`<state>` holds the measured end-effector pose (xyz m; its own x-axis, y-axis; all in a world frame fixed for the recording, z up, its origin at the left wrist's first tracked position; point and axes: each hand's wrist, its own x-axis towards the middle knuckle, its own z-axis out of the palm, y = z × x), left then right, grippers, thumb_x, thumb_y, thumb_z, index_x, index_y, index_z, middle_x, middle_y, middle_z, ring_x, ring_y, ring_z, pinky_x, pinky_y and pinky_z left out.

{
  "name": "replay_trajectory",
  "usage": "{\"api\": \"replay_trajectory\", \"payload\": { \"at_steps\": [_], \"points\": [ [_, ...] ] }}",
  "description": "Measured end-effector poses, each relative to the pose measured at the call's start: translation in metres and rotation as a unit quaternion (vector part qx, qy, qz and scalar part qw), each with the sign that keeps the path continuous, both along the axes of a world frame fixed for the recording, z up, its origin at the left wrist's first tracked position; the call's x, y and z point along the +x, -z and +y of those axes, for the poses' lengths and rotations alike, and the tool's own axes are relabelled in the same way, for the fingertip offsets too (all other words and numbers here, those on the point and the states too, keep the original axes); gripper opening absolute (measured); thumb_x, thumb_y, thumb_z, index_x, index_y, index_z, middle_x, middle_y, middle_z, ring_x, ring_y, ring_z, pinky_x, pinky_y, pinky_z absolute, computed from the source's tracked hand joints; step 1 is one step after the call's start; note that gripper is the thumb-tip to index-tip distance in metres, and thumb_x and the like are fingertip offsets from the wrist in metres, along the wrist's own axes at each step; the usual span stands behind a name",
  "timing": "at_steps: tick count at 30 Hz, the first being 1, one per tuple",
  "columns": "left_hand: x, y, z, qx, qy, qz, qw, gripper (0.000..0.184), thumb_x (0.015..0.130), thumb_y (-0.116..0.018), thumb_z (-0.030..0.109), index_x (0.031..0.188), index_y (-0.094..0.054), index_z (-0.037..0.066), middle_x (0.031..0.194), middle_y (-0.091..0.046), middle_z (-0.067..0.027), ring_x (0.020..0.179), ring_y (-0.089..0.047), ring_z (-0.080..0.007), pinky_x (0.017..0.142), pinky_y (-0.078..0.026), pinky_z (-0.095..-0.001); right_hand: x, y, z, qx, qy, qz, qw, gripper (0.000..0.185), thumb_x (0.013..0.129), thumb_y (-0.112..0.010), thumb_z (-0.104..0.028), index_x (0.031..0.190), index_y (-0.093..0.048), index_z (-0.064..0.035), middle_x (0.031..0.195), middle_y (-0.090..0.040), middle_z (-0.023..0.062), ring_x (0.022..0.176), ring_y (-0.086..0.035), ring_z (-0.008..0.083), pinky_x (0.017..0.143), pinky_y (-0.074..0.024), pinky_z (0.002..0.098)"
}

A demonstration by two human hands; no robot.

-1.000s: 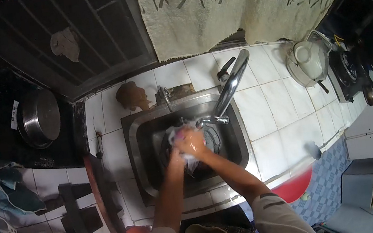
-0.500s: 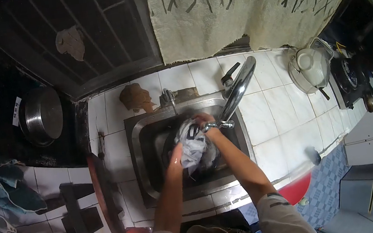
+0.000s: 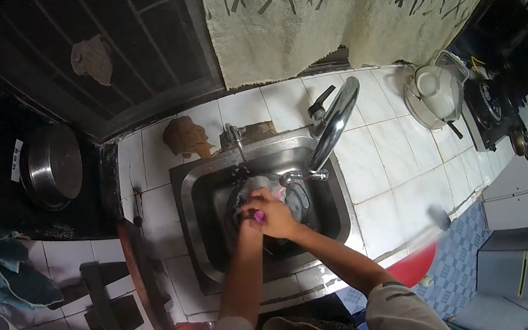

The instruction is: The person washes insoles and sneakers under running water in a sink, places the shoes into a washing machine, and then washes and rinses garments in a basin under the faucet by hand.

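My left hand (image 3: pixel 250 219) and my right hand (image 3: pixel 275 215) are pressed together over the sink, fingers closed around part of a wet, whitish-grey cloth (image 3: pixel 258 184). A bright pink bit (image 3: pixel 258 216) shows between the hands; whether it belongs to the cloth cannot be made out. The cloth bunches up just beyond my fingers. Below it, a round dark vessel (image 3: pixel 234 218) sits in the steel sink (image 3: pixel 207 257), with greyish wet material (image 3: pixel 297 202) at its right side. The left fingers are largely covered by the right hand.
A tall chrome faucet (image 3: pixel 334 127) arches over the sink's right side, its spout near my right hand. A small tap (image 3: pixel 233 133) stands behind the basin, with water drops below it. Brown cloth (image 3: pixel 184 137) lies at back left. A pot (image 3: pixel 425 100) stands on the right counter.
Both hands have come together and drawn nearer to me, now clasped. The cloth, spread between them before, is bunched smaller, and a pink bit has come into sight.
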<state>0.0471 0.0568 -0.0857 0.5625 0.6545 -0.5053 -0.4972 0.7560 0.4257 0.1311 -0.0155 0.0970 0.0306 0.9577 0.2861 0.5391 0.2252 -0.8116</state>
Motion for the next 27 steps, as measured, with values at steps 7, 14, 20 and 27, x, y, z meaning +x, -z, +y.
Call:
{"api": "replay_trajectory", "payload": {
  "at_steps": [7,14,20,27],
  "points": [
    [0.015,-0.061,-0.005,-0.071,0.004,0.167,0.983,0.031,0.08,-0.05,0.033,0.099,-0.056,0.009,0.094,-0.057,-0.0095,0.088,-0.054,-0.0196,0.075,-0.045,-0.0328,0.037,0.05,0.042,-0.181,0.265,-0.03,0.947,0.03,0.078,-0.05,-0.037,0.079,-0.058,-0.0084,0.07,-0.06,0.0131,0.069,-0.058,0.0299,0.063,-0.0434,0.0368],
    [-0.003,-0.112,-0.004,-0.015,0.004,-0.029,0.999,0.035,0.084,-0.044,0.039,0.098,-0.057,0.009,0.094,-0.06,-0.0073,0.088,-0.056,-0.0233,0.08,-0.045,-0.0344,0.049,0.012,0.027,-0.324,-0.009,0.218,0.92,0.06,0.067,-0.063,-0.054,0.102,-0.056,-0.0059,0.096,-0.058,0.0073,0.091,-0.053,0.0179,0.082,-0.0415,0.0293],
    [0.005,0.019,-0.003,0.088,-0.052,-0.046,0.994,0.043,0.086,-0.039,0.04,0.112,-0.049,0.007,0.106,-0.054,-0.0085,0.097,-0.052,-0.022,0.083,-0.043,-0.0362,0.025,0.012,0.016,-0.138,0.085,-0.066,0.985,0.049,0.069,-0.061,-0.043,0.102,-0.055,-0.0077,0.106,-0.052,0.0189,0.088,-0.054,0.0368,0.075,-0.0441,0.0429],
    [0.02,-0.028,-0.015,-0.032,-0.072,0.187,0.979,0.04,0.082,-0.045,0.036,0.107,-0.052,0.005,0.098,-0.056,-0.0094,0.089,-0.054,-0.0216,0.078,-0.045,-0.0348,0.013,0.023,0.028,-0.275,0.199,-0.146,0.929,0.041,0.071,-0.057,-0.04,0.093,-0.056,-0.0053,0.094,-0.056,0.0227,0.074,-0.057,0.0386,0.069,-0.0445,0.0473]
  ]
}}
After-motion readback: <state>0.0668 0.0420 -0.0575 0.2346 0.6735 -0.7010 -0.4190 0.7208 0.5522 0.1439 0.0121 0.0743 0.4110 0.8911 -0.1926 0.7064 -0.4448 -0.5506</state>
